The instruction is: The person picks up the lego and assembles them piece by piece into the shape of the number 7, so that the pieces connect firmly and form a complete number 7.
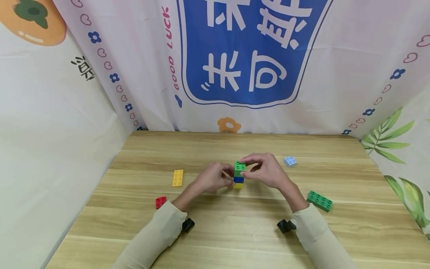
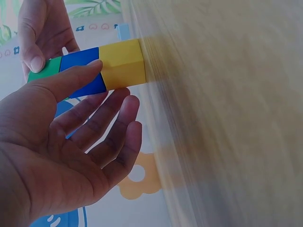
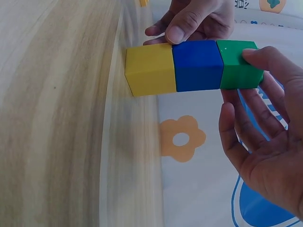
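A short tower stands upright on the wooden table (image 1: 228,239): a yellow brick (image 3: 150,71) at the bottom, a blue brick (image 3: 198,66) in the middle and a green brick (image 1: 240,166) with studs on top. My left hand (image 1: 213,177) holds the tower low from the left. Its thumb crosses the blue brick, the tip right at the seam with the yellow one, as the left wrist view shows. From the right, my right hand (image 1: 265,170) pinches the green brick between thumb and fingers.
Left of the tower lie a yellow brick (image 1: 177,178) and a red brick (image 1: 161,202), the latter near the left sleeve. A light blue brick (image 1: 290,161) sits at the back right, a long green brick (image 1: 320,201) beside the right forearm. Printed cloth (image 1: 154,104) hangs behind the table.
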`<state>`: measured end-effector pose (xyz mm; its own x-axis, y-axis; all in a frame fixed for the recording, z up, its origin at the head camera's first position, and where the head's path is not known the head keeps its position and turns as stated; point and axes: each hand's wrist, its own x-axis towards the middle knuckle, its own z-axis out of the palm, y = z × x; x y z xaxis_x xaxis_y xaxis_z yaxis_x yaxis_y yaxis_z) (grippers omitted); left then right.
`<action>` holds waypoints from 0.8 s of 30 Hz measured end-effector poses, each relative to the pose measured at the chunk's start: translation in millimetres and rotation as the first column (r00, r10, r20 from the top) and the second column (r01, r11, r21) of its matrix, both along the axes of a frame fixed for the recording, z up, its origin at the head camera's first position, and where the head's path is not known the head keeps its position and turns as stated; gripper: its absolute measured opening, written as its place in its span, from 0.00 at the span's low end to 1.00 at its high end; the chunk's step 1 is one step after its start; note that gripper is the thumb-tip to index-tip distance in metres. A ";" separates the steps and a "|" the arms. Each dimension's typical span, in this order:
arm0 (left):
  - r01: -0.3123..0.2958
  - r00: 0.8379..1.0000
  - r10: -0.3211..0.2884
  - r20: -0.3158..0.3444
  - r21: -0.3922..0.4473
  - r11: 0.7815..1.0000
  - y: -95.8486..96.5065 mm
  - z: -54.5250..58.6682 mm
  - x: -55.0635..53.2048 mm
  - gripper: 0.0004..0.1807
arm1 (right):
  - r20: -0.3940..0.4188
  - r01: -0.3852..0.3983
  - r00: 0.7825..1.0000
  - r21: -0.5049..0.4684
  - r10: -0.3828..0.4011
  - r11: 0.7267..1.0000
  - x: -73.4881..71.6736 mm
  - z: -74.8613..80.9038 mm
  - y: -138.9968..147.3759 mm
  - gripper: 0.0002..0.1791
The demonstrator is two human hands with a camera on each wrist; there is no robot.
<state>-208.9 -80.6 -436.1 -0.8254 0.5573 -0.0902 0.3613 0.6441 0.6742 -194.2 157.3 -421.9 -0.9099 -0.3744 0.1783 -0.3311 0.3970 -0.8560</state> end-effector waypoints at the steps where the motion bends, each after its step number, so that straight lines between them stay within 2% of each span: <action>1: -0.001 1.000 0.001 0.001 0.001 1.000 -0.1 0.0 0.0 0.15 | -0.002 0.002 1.000 0.001 -0.002 1.000 0.2 0.2 -0.5 0.17; 24: -0.004 1.000 0.004 -0.009 -0.004 1.000 -0.7 -0.2 -0.1 0.15 | -0.027 0.023 0.999 0.025 -0.023 0.999 4.2 0.3 -5.5 0.19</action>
